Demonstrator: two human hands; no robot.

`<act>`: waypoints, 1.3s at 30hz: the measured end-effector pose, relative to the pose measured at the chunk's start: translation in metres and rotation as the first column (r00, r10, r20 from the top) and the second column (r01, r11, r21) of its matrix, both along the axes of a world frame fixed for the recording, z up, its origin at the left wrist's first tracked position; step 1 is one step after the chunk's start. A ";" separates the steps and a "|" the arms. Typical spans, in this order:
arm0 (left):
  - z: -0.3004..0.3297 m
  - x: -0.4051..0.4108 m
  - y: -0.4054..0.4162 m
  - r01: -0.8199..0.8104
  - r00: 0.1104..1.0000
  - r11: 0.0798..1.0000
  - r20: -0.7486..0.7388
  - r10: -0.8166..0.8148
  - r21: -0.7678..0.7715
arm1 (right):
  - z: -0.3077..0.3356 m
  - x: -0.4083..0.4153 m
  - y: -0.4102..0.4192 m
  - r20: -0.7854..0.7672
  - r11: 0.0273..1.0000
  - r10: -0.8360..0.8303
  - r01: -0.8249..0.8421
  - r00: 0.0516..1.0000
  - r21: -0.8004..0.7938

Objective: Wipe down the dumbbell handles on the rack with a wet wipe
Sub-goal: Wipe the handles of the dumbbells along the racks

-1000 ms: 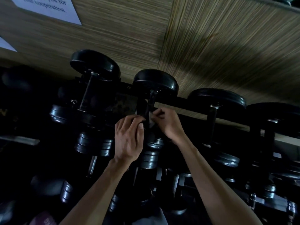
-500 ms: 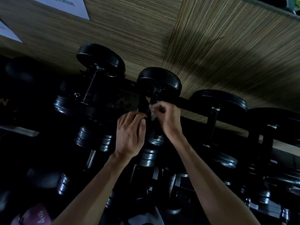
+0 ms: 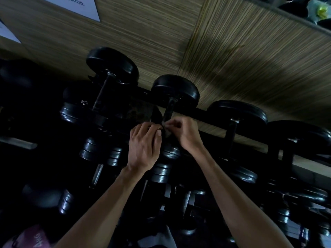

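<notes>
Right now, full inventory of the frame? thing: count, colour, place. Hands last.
dumbbells: many, exact count unclear in the dark, black with metal handles, on the rack across the middle and lower frame
handle being wiped: one, dark metal, centre, under the second big top-row head from the left
wet wipe: one, pale grey, mostly hidden, on that handle between the two hands
rack rail: one, black, runs diagonally behind the top row
wall panels: brown striped, upper frame
paper notices: two, white, top left, both cut off
left hand: one, fingers curled at the handle
right hand: one, pinches the wipe
</notes>
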State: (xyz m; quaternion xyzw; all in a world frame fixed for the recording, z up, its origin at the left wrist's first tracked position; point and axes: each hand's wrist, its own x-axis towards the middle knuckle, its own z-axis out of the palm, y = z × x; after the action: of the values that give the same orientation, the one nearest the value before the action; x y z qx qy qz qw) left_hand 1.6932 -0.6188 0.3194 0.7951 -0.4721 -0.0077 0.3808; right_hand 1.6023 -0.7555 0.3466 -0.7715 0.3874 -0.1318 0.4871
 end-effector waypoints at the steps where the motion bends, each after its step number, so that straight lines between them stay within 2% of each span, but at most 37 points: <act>1: 0.000 0.000 0.000 0.004 1.000 1.000 0.000 -0.004 -0.002 | 0.003 0.004 -0.005 0.039 0.998 -0.052 0.054 0.998 -0.045; 4: 0.000 0.000 0.000 0.009 1.000 1.000 -0.003 -0.009 -0.003 | 0.007 0.022 -0.020 0.108 0.956 -0.190 0.209 0.976 -0.206; 7: -0.001 0.000 0.001 0.009 1.000 1.000 -0.001 -0.009 -0.013 | 0.010 0.029 -0.019 0.098 0.943 -0.202 0.221 0.974 -0.248; 9: 0.000 -0.001 0.001 0.003 1.000 1.000 0.005 -0.003 -0.018 | 0.007 0.020 -0.010 0.079 0.970 -0.144 0.157 0.986 -0.187; 12: 0.000 -0.001 0.001 -0.009 1.000 1.000 0.008 0.009 -0.027 | -0.005 -0.002 0.005 0.075 0.994 -0.045 0.038 0.996 0.100; 14: 0.001 -0.001 0.001 -0.008 1.000 0.999 0.006 0.008 -0.034 | -0.009 -0.005 0.006 0.064 0.990 -0.036 0.027 0.997 0.138; 16: 0.001 -0.001 0.000 -0.004 1.000 0.999 0.002 0.004 -0.037 | -0.008 0.002 -0.002 0.084 0.994 -0.095 0.090 0.992 0.059; 19: 0.000 -0.001 0.000 -0.001 1.000 0.999 0.001 0.001 -0.040 | 0.004 0.021 -0.018 0.101 0.960 -0.168 0.186 0.981 -0.209; 22: 0.000 0.000 0.001 0.003 1.000 0.999 0.003 -0.003 -0.044 | 0.010 0.029 -0.020 0.076 0.947 -0.174 0.188 0.982 -0.262; 23: 0.000 -0.001 0.001 0.004 1.000 0.999 0.002 -0.004 -0.047 | 0.008 0.025 -0.017 0.060 0.961 -0.149 0.158 0.987 -0.226; 27: -0.001 -0.001 0.000 -0.015 1.000 0.998 -0.009 0.015 -0.054 | -0.005 -0.005 0.003 0.032 0.994 0.006 -0.009 0.999 0.105; 31: 0.000 0.000 0.002 0.016 0.999 0.999 -0.039 -0.018 -0.035 | 0.002 -0.006 0.000 -0.079 0.991 0.075 -0.065 0.994 0.120; 33: 0.000 0.004 0.007 0.042 0.996 0.999 -0.082 -0.042 -0.010 | 0.012 -0.002 -0.006 -0.071 0.997 0.044 -0.039 0.996 0.060; 34: 0.000 0.008 0.011 0.030 0.996 1.000 -0.083 -0.030 0.001 | 0.018 0.000 -0.009 -0.056 0.999 0.018 -0.019 0.998 -0.028; 36: 0.003 0.022 0.021 -0.025 1.000 1.000 0.002 0.025 0.008 | 0.032 0.007 -0.012 -0.013 0.974 0.022 -0.024 1.000 -0.226; 38: 0.007 0.042 0.030 -0.080 0.987 0.997 0.136 0.079 0.000 | 0.044 0.018 -0.017 -0.007 0.910 0.128 -0.120 0.992 -0.398; 39: 0.009 0.054 0.033 -0.111 0.974 0.994 0.195 0.110 -0.007 | 0.049 0.024 -0.020 -0.051 0.859 0.198 -0.198 0.979 -0.472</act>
State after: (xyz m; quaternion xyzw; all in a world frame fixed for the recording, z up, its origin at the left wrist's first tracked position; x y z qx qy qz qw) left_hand 1.7467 -0.5859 0.3287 0.8179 -0.4621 0.0907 0.3307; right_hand 1.6268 -0.7754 0.3952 -0.9029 0.2622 -0.1715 0.2941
